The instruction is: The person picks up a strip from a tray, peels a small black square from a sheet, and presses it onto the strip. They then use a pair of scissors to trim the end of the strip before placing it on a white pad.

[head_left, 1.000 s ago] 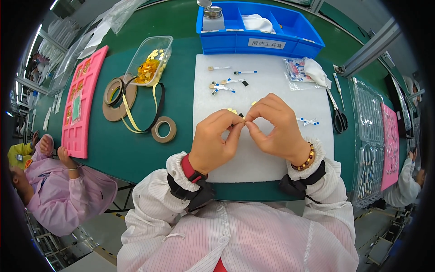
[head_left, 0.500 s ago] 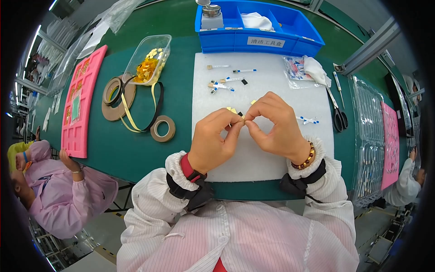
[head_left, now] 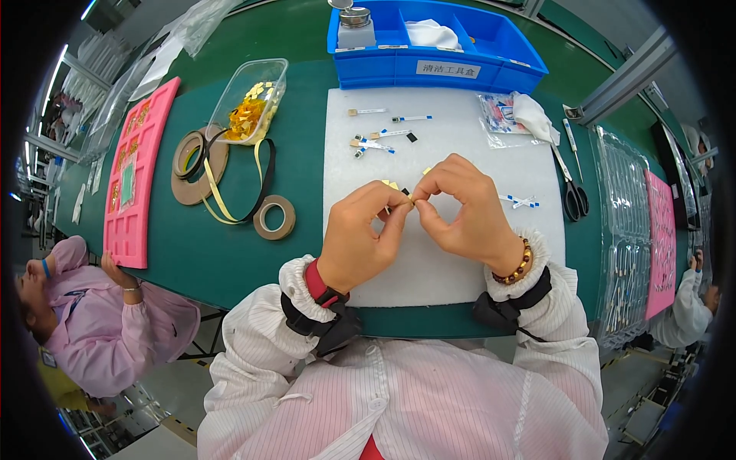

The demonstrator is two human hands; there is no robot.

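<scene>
- Left hand (head_left: 360, 234): raised over the white rectangular foam mat (head_left: 452, 253); thumb and forefinger closed in a pinch grip on a small flat yellow-tipped strip (head_left: 405, 198), which is largely hidden by the fingers.
- Right hand (head_left: 464, 211): directly opposite the left, fingertips meeting it; its grip is likewise closed on the same small strip from the other side. A brown beaded bracelet (head_left: 520, 264) sits on this wrist.
- Location of the held strip: between both sets of fingertips, above the middle of the mat, clear of its surface as far as can be judged.
- Loose on the mat: several thin white-and-blue flat strips (head_left: 376, 142) near the far edge, and a further pair (head_left: 520, 202) just right of the right hand.
- Green table (head_left: 230, 253): carries the mat at centre.
- Left of the mat: a small brown tape roll (head_left: 274, 217), a larger tan tape ring (head_left: 195, 165) with loose yellow and black ribbon, a clear plastic tub of yellow pieces (head_left: 249, 103), and a pink moulded tray (head_left: 134, 172).
- Far edge: a blue plastic compartment bin (head_left: 437, 57) holding a white cloth and a metal-topped dispenser.
- Right of the mat: black-handled scissors (head_left: 573, 192), a clear bag of small parts (head_left: 502, 115) and clear blister trays (head_left: 625, 230).
- Other persons: one in a pink coat (head_left: 100, 330) at lower left, another at the right rim; neither touches the mat.
</scene>
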